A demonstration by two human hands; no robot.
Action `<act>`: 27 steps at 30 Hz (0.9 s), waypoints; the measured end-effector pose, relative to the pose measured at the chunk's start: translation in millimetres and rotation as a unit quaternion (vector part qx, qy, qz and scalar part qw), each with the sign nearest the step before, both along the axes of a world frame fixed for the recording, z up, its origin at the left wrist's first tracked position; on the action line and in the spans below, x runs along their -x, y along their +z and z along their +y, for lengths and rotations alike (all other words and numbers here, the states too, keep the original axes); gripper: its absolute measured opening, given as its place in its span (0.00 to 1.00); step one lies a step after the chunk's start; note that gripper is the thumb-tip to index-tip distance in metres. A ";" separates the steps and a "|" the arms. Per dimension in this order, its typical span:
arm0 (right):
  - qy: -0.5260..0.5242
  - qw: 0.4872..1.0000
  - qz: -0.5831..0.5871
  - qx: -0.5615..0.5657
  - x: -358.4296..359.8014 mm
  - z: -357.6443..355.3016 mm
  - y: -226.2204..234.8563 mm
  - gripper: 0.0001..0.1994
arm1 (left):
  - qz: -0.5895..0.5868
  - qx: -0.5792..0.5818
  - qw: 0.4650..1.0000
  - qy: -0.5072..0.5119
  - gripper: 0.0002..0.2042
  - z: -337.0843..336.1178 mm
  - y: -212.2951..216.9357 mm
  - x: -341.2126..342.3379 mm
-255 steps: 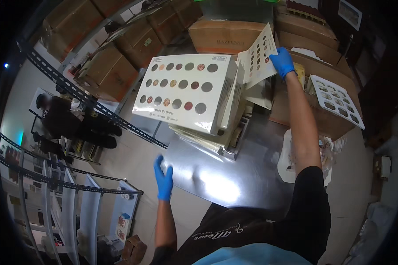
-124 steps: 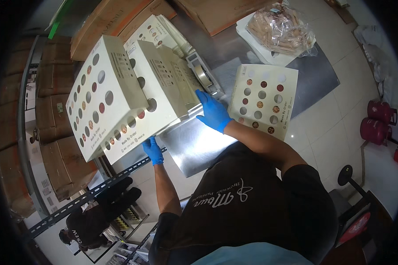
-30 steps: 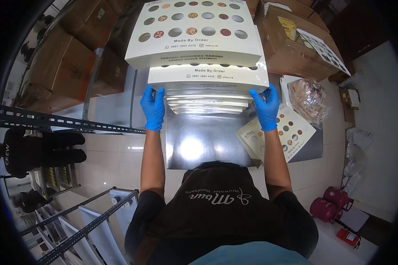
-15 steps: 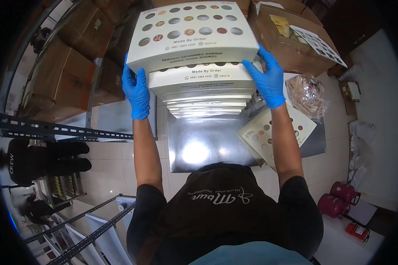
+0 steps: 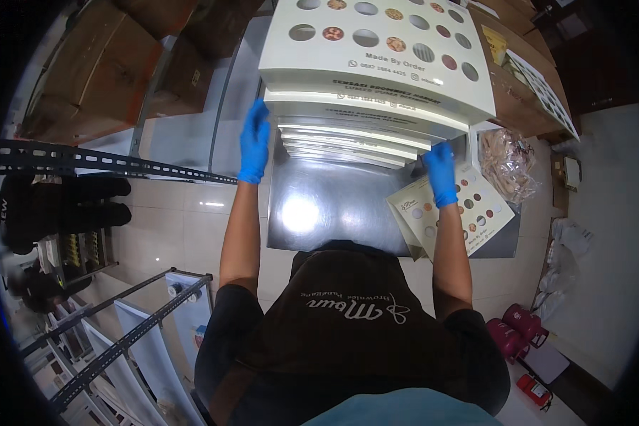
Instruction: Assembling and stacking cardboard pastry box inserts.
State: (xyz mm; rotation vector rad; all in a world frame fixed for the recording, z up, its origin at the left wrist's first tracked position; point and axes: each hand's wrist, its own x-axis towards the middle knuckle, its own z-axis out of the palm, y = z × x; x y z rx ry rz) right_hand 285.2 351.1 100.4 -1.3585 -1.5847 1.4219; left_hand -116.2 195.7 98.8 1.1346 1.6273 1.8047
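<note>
A tall stack of cream box-shaped cartons stands at the far side of the metal table (image 5: 319, 206). Its top carton (image 5: 376, 74) has rows of round holes or printed circles and lies slightly askew over the lower cartons (image 5: 348, 138). My left hand (image 5: 254, 145), in a blue glove, is at the stack's left side with fingers stretched forward. By the right corner of the lower cartons is my right hand (image 5: 440, 170), also blue-gloved, its fingers bent and partly hidden. Under my right forearm lies a flat cream carton sheet (image 5: 486, 209) with round holes.
A clear plastic bag of brown items (image 5: 508, 167) sits right of the stack. Open cardboard boxes (image 5: 515, 89) stand behind it. Metal racks (image 5: 121, 160) and large cartons (image 5: 92, 78) line the left, near a person in dark clothes (image 5: 57, 206). Red-purple gas cylinders (image 5: 515, 330) stand lower right.
Both hands have let go of the top carton, which now rests on the stack. They have come down along the stack's sides, and the view has shifted.
</note>
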 end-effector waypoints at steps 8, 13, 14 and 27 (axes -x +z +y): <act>0.157 0.961 -0.213 0.085 49.2 -29.0 6.5 0.26 | 0.071 0.194 0.976 -0.073 0.43 -13.1 -66.6 -33.0; 0.108 0.972 -0.208 -0.033 29.6 -19.5 -45.6 0.26 | 0.036 0.175 0.984 -0.015 0.39 -11.1 -80.7 -47.6; 0.118 0.970 -0.211 -0.034 34.8 -20.2 -42.6 0.27 | 0.021 0.176 0.984 0.010 0.39 -16.3 -90.0 -46.2; 0.125 0.936 -0.311 -0.111 22.3 -23.1 -54.6 0.24 | 0.201 0.067 0.977 -0.010 0.32 -21.5 -135.0 -47.3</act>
